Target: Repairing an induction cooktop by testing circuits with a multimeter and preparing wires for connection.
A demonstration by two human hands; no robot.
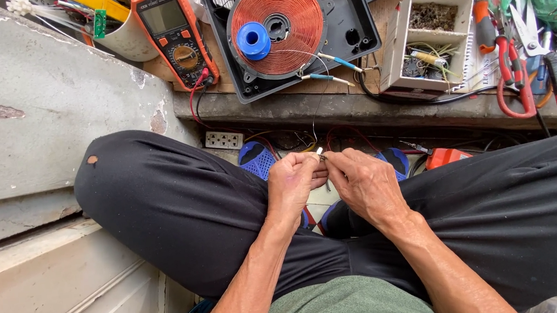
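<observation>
My left hand (292, 181) and my right hand (365, 183) meet between my knees, fingertips pinched together on a tiny metal-tipped part (319, 152) with a thin wire running up from it. The wire leads toward the copper coil (276, 19) in the open black casing (355, 14) on the low bench above. A blue solder spool (254, 40) rests on the coil. Two wires with blue sleeves (325, 77) stick out from the coil's edge. My black trousers (167, 201) frame both hands.
An orange multimeter (175, 31) with red and black leads lies left of the casing. A white divided box (427, 34) of small parts, red-handled pliers (510, 69) and scissors (556, 68) lie right. A white socket strip (224, 140) and blue shoes (256, 158) sit below the bench. A grey wall (22, 113) stands left.
</observation>
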